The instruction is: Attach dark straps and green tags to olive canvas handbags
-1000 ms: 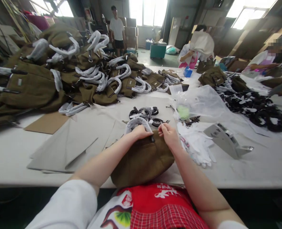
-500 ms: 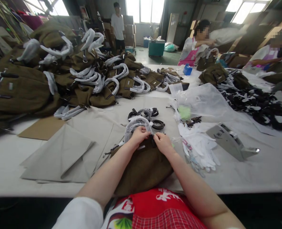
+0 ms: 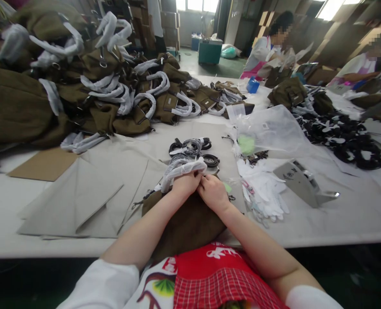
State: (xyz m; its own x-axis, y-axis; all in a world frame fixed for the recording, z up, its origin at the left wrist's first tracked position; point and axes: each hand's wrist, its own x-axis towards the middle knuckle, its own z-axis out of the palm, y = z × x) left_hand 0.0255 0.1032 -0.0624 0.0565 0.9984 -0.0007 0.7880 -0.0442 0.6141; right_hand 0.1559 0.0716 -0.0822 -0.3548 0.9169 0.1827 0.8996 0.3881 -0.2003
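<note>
An olive-brown handbag lies in front of my body at the table's near edge. Its handle, wrapped in white protective sheeting, arches over the top of the bag. My left hand is closed at the right end of this handle. Right beside it, my right hand pinches at the same spot with its fingertips together. What lies between the right fingers is too small and covered to make out. Just beyond the hands are coiled dark straps, some partly wrapped.
Wrapped-handled olive bags are heaped at the left and back. Grey sheets and brown cardboard lie left. To the right are white gloves, a tape dispenser, clear plastic and black coils. Two people work beyond.
My hands have drawn closer together, with the left turned more over the handle's end. The wrapped handle has tipped lower and to the right. The head view has shifted slightly.
</note>
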